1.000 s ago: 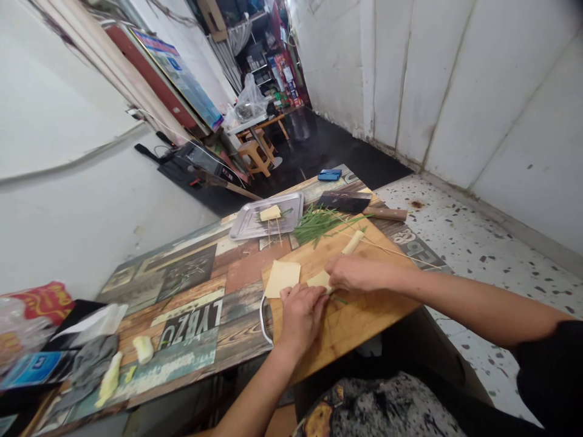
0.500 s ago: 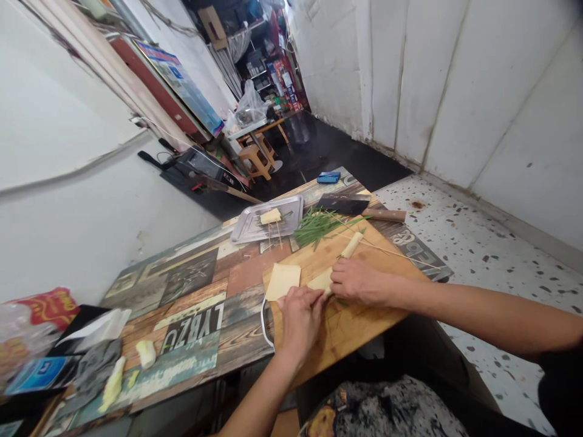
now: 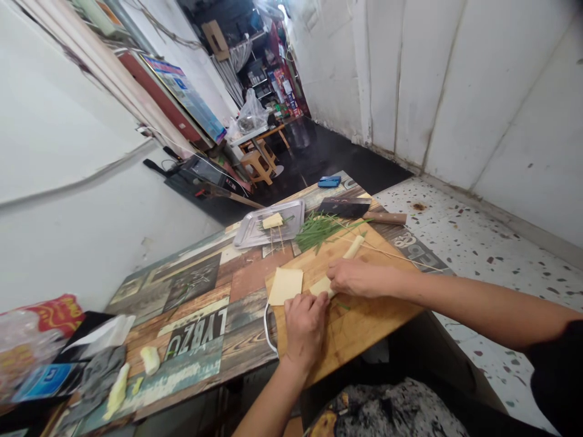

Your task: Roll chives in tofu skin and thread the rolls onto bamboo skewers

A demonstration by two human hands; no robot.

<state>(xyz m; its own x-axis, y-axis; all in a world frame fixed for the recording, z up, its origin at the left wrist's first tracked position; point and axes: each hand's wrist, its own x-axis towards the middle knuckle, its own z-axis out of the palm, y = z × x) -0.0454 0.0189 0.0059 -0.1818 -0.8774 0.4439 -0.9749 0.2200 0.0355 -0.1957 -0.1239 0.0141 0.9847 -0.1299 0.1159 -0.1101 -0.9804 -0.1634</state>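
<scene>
On the wooden cutting board (image 3: 364, 328), both hands grip a pale tofu-skin roll (image 3: 354, 246) that lies slantwise. My left hand (image 3: 306, 321) is closed at the roll's near end, fingertips curled over the sheet. Higher along it, my right hand (image 3: 353, 278) is wrapped round the middle, and the far end sticks out beyond the fingers. A flat square sheet (image 3: 286, 286) of the same pale stuff lies just left of my left hand. Green chives (image 3: 319, 230) are heaped at the board's far edge, with thin wooden skewers (image 3: 396, 252) beside them.
A metal tray (image 3: 243, 237) holds a skewered roll (image 3: 272, 221). A cleaver (image 3: 344, 207) lies behind the chives, near a blue box (image 3: 328, 181). At the table's left are a grey cloth (image 3: 98, 376), pale vegetable pieces (image 3: 149, 360) and plastic bags (image 3: 27, 340).
My left hand has drawn in its fingers and moved slightly down the board. My right hand stays on the roll. The whole view has shifted a little.
</scene>
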